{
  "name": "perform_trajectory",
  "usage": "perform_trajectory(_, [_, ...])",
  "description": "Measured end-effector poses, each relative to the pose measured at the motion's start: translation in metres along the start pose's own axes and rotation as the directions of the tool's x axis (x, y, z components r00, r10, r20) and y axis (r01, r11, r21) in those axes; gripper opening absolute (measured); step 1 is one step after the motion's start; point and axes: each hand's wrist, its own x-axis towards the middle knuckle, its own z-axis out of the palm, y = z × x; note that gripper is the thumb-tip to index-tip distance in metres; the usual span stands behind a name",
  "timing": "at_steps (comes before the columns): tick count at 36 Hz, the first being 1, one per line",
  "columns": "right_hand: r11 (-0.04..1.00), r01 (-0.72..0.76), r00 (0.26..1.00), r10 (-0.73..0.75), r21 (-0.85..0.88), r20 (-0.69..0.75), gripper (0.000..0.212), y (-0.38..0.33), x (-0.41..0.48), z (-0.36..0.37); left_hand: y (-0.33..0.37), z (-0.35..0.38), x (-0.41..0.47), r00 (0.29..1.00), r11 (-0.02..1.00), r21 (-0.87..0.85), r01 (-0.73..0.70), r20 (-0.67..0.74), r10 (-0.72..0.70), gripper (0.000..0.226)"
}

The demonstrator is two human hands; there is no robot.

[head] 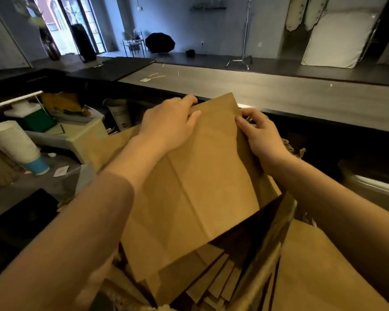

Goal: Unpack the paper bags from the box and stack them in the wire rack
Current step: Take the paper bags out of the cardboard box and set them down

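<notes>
Left hand (169,124) and right hand (258,131) each grip the top edge of a flat bundle of paper bags (195,187), tilted above the box (319,272). Judgement: square the edges, then lift clear. Wire rack not identifiable.

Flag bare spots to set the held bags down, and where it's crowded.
Free: the grey countertop beyond the held bags, right of the scattered sticks. A smaller grey patch sits below the lying cup stack. Crowded: the lower ledge left, with cup stack, green box and upright cup.
</notes>
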Motion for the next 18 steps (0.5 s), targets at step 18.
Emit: perform_trajectory(18, [0.971, -0.121, 0.991, 0.107, -0.208, -0.077, 0.020, -0.039, -0.026, -0.151, 0.132, -0.025, 0.008, 0.909, 0.937, -0.344, -0.054, 0.371, 0.189, 0.050])
